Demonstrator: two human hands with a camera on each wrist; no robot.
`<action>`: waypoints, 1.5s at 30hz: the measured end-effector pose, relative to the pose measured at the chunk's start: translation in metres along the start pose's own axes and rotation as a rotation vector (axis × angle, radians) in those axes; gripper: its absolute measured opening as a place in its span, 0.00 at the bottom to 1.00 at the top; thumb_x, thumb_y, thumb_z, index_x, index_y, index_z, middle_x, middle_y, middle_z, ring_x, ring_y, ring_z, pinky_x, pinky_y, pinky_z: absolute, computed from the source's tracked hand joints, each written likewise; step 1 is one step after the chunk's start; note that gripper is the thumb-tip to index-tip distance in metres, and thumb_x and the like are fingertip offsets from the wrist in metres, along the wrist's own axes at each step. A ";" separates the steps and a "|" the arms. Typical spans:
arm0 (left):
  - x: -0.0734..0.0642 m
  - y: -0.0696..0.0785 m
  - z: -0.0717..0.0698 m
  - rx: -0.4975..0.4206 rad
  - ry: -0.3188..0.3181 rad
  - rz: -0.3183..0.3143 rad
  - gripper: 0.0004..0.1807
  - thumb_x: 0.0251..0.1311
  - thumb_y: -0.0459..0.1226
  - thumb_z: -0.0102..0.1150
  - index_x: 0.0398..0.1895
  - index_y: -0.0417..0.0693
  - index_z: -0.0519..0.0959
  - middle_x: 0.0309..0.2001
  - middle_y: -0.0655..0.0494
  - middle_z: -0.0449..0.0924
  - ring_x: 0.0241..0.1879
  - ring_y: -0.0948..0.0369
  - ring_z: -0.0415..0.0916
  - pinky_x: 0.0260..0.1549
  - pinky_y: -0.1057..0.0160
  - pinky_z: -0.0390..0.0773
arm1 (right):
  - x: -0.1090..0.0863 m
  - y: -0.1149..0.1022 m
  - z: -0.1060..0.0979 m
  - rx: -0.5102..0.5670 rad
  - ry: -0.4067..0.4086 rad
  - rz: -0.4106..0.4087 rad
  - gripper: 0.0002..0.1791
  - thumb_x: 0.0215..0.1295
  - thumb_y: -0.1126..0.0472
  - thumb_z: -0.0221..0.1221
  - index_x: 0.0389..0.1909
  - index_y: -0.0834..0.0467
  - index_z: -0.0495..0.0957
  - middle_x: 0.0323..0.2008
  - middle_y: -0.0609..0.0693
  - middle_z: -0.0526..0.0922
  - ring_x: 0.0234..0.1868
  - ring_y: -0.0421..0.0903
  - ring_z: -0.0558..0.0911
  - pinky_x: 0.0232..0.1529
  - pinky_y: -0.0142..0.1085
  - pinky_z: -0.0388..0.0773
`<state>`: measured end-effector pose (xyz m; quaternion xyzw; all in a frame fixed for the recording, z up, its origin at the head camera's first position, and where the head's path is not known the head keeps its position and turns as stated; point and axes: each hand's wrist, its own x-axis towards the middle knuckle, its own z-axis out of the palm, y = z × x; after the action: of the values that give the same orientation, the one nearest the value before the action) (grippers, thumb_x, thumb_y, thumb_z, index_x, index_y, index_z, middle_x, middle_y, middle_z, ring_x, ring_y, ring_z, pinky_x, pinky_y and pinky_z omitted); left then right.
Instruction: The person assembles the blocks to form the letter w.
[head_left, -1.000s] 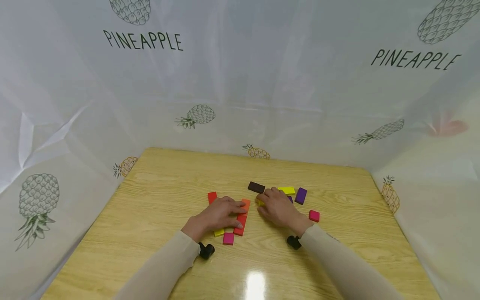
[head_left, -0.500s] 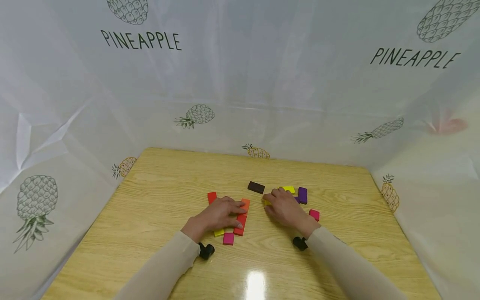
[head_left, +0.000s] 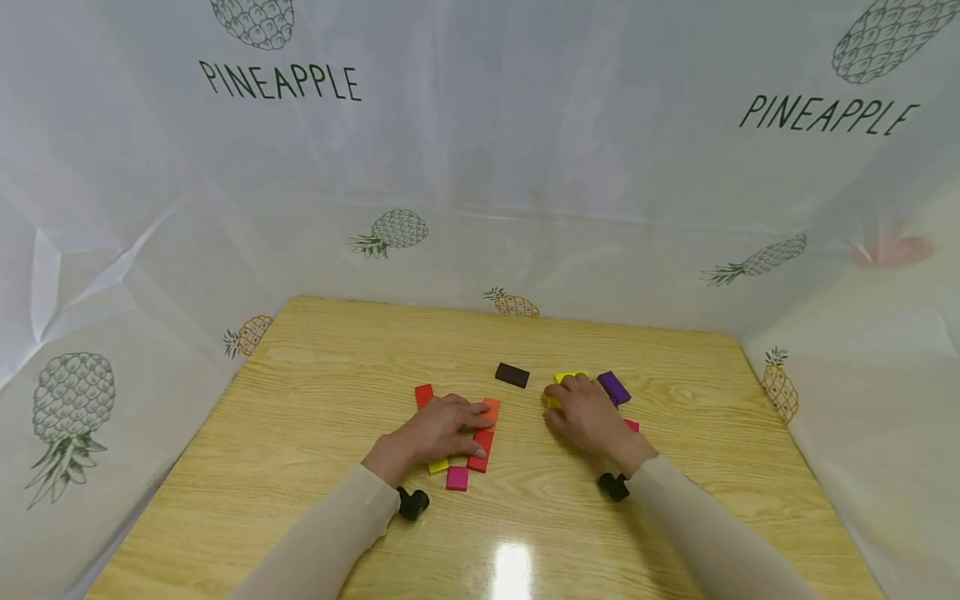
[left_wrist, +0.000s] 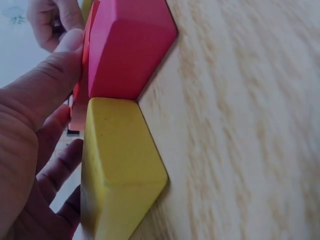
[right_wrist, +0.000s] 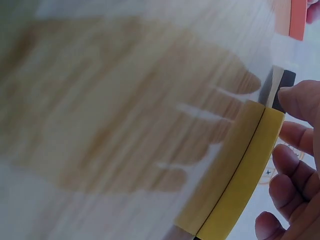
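My left hand (head_left: pixel 438 429) rests over a cluster of coloured blocks in the head view. Its fingers touch an orange block (head_left: pixel 491 412), and its thumb lies on a red block (head_left: pixel 481 450). A pink block (left_wrist: pixel 130 50) and a yellow block (left_wrist: pixel 125 150) lie end to end beside that hand in the left wrist view. My right hand (head_left: pixel 592 412) lies over blocks on the right, its loosely bent fingers at a yellow block (right_wrist: pixel 245 175). Another yellow block (head_left: pixel 570 377) and a purple block (head_left: pixel 614 387) sit at its fingers; the palm hides what is under it.
A dark brown block (head_left: pixel 512 375) lies apart between the hands, toward the back. Another red block (head_left: pixel 424 394) shows behind the left hand, and a pink block (head_left: pixel 632 426) is partly covered by the right wrist. The wooden table (head_left: pixel 300 517) meets a pineapple-print sheet (head_left: pixel 480 167).
My right hand has slid to the right, with the yellow block at its fingers moving along. The purple block has shifted right and turned. My left hand has stayed in place.
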<state>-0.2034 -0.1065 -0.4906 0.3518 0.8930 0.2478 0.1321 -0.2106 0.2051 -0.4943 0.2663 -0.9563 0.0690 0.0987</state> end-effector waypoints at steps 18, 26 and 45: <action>-0.003 0.000 0.001 -0.020 0.009 -0.001 0.31 0.68 0.51 0.69 0.72 0.57 0.78 0.79 0.60 0.67 0.75 0.51 0.65 0.73 0.43 0.64 | -0.041 0.030 -0.019 0.016 0.051 0.112 0.23 0.68 0.51 0.69 0.56 0.62 0.83 0.51 0.59 0.85 0.53 0.62 0.80 0.53 0.62 0.76; -0.001 -0.001 0.000 -0.014 0.008 -0.005 0.31 0.68 0.51 0.69 0.72 0.57 0.78 0.79 0.60 0.67 0.74 0.51 0.66 0.73 0.43 0.64 | -0.072 0.047 -0.030 0.024 0.032 0.168 0.26 0.67 0.47 0.70 0.56 0.62 0.83 0.50 0.60 0.84 0.52 0.61 0.78 0.50 0.59 0.73; 0.001 -0.002 0.001 -0.011 -0.001 0.007 0.31 0.68 0.50 0.69 0.72 0.55 0.78 0.79 0.59 0.68 0.76 0.49 0.64 0.75 0.42 0.62 | -0.107 0.073 -0.028 -0.076 0.047 0.130 0.23 0.65 0.49 0.70 0.51 0.63 0.84 0.47 0.58 0.83 0.50 0.61 0.78 0.46 0.60 0.75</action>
<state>-0.2050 -0.1065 -0.4920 0.3545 0.8902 0.2530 0.1337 -0.1551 0.3256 -0.4965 0.1982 -0.9709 0.0453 0.1264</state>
